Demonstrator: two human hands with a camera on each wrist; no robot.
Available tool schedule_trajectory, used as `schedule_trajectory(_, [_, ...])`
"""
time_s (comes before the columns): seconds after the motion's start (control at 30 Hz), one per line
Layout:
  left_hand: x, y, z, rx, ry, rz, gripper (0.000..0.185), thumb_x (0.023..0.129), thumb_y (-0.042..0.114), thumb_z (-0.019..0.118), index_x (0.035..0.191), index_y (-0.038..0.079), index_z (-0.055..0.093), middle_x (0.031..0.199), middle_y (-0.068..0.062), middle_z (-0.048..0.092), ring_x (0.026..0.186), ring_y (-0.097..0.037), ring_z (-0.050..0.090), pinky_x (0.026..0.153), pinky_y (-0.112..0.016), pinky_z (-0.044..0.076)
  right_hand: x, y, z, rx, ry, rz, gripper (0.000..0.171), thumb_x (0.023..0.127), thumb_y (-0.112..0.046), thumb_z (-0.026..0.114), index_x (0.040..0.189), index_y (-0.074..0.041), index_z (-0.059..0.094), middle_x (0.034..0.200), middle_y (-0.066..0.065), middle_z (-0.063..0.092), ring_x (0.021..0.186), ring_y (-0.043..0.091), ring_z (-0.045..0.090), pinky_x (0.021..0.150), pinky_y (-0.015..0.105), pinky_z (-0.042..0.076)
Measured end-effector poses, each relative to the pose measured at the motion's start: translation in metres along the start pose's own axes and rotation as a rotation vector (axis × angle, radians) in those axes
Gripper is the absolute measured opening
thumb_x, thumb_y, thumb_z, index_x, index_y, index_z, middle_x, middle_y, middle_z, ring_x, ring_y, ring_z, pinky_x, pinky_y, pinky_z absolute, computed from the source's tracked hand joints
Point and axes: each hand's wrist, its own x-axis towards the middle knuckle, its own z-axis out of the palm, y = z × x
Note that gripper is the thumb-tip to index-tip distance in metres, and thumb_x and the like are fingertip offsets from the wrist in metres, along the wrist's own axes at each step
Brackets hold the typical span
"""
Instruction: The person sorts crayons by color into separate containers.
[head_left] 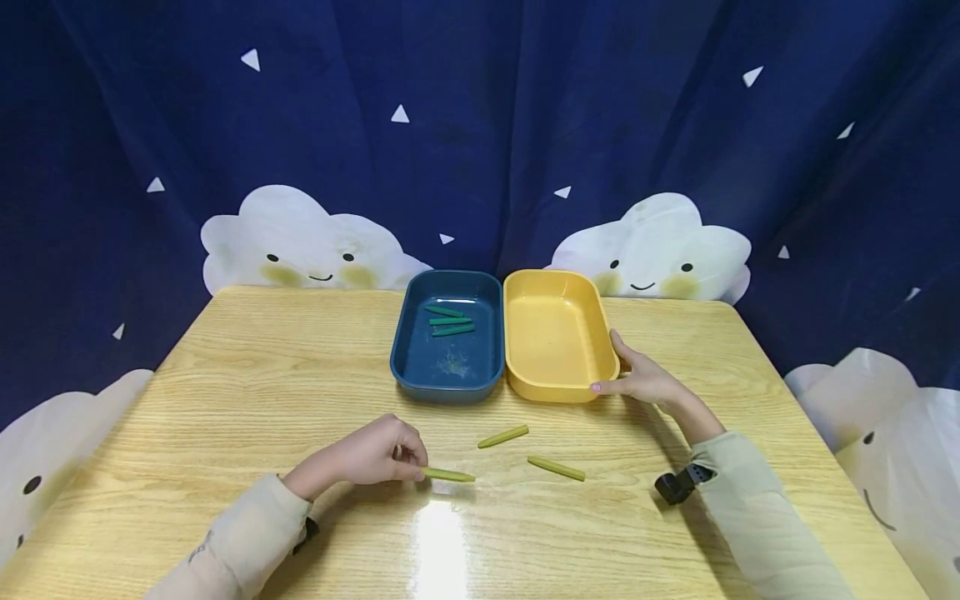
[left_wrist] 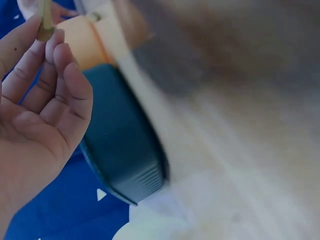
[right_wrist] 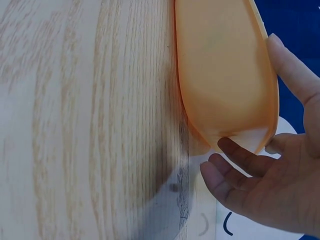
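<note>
The left hand [head_left: 375, 454] pinches one end of a thin yellow-green stick [head_left: 448, 475] in its fingers [head_left: 411, 457], in front of the dark blue plastic tray [head_left: 447, 379]. So slight a grip could let the stick swivel or drop to the wooden worktop [head_left: 225, 367]. The right hand [head_left: 645, 379], fingers relaxed, rests on the yellow plastic tray [head_left: 558, 387] right of the blue one and may nudge it.

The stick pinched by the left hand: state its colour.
Yellow-green. The stick shows best in the head view, one end pinched by the left hand.

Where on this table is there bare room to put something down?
Free: the wide left stretch of the table beside the blue tray, and the right edge past the right hand. Crowded: the front middle, where yellow-green sticks lie by the left hand.
</note>
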Motion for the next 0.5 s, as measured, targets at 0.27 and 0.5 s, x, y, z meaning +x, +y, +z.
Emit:
schedule_trajectory(0.27, [0.021, 0.007, -0.02, 0.038, 0.121, 0.062, 0.003, 0.079, 0.006, 0.07, 0.078, 0.003, 0.07, 0.072, 0.006, 0.061, 0.064, -0.001, 0.052, 0.054, -0.021, 0.045, 0.001, 0.001, 0.0, 0.016, 0.003, 0.007, 0.112, 0.076, -0.03, 0.074, 0.144, -0.003, -0.01, 0.142, 0.031, 0.019, 0.124, 0.043, 0.03, 0.1, 0.056, 0.022])
schedule_trajectory(0.5, [0.038, 0.011, -0.036, 0.037, 0.207, 0.066, 0.005, 0.081, 0.007, 0.068, 0.082, 0.004, 0.071, 0.074, 0.004, 0.062, 0.063, -0.005, 0.053, 0.055, -0.024, 0.046, 0.001, 0.001, 0.001, 0.022, 0.008, 0.006, 0.111, 0.075, -0.029, 0.075, 0.144, -0.002, -0.009, 0.143, 0.031, 0.019, 0.123, 0.043, 0.032, 0.1, 0.055, 0.024])
